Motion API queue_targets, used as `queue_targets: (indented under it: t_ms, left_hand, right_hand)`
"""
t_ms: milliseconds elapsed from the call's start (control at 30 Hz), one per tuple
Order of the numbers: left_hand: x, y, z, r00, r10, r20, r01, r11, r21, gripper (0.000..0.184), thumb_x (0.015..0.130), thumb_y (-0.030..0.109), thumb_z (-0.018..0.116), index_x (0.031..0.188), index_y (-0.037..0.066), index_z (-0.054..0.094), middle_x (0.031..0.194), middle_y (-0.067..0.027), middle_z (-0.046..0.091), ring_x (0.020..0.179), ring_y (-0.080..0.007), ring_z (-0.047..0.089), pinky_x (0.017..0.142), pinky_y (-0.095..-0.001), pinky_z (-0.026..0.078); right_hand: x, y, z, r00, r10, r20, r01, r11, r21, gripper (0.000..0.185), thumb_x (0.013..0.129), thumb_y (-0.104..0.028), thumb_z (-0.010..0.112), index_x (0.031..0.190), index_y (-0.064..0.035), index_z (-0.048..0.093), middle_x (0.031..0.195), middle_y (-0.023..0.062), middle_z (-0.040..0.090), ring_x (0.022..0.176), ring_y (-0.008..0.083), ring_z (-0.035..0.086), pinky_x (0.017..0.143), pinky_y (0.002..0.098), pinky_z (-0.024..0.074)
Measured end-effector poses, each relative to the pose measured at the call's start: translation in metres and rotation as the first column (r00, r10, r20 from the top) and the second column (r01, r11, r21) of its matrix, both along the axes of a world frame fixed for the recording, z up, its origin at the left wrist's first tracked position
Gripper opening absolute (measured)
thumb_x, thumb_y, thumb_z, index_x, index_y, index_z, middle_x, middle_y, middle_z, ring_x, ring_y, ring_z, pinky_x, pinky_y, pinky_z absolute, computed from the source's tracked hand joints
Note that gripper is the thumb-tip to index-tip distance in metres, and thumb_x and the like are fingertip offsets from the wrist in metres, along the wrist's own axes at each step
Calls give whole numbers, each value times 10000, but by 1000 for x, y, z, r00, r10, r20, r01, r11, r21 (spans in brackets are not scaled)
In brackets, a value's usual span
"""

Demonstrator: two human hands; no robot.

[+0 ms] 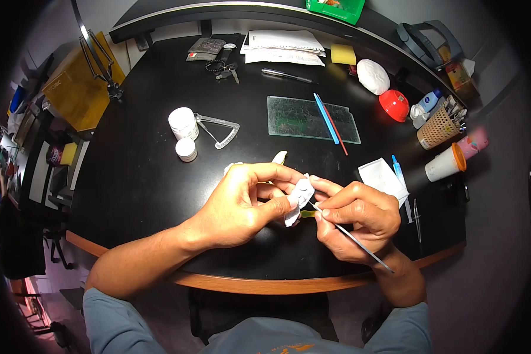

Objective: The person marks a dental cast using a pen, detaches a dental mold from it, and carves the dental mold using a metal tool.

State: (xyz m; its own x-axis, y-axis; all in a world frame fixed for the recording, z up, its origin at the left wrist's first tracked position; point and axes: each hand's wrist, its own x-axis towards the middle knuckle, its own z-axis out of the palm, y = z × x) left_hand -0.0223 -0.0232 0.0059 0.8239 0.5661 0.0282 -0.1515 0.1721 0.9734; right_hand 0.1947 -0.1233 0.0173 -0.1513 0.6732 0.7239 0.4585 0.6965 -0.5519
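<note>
My left hand is closed on a small white plaster-like piece, pinched between thumb and fingers in front of my body. A slim metal hand tool sits in my right hand in a pen-like grip. Its tip reaches the white piece or lies very close to it; I cannot tell if they touch. Right-hand fingertips also come up against the piece's far side. Partly hidden behind my hands, a pale object and a yellow-green bit show on the table.
On the black table stand two white jars beside a metal caliper. A glass slab carries blue and red sticks. Tweezers and a white paper packet lie right; a tool basket stands beyond.
</note>
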Motion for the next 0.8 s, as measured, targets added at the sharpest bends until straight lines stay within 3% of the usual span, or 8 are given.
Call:
queue_targets:
  t_ms: [333,633,800]
  left_hand:
    - [-1,-1,0,1000,6,0,-6,1000,8,388,1020,-3,702,1387,-101,618,1188,-147,721,1072,-174,724,937,-312,616]
    - [2,-5,1,999,22,40,-24,999,27,379,1015,-17,704,1376,-96,620,1186,-134,697,1087,-159,708,945,-304,608]
    - [2,-5,-2,998,20,62,-21,1000,5,397,1015,-23,701,1395,-91,609,1216,-139,691,1095,-163,711,960,-306,603]
  right_hand:
    - [-3,0,0,1000,-22,21,21,999,27,135,725,124,783,819,39,737,813,129,720,752,244,798,968,424,669]
    - [-6,0,-2,996,-69,59,63,994,87,138,721,116,798,781,31,706,824,128,727,936,359,823,833,371,703]
    - [-7,-1,0,996,-69,61,64,995,79,141,723,111,804,776,29,703,826,129,729,956,358,821,821,358,705]
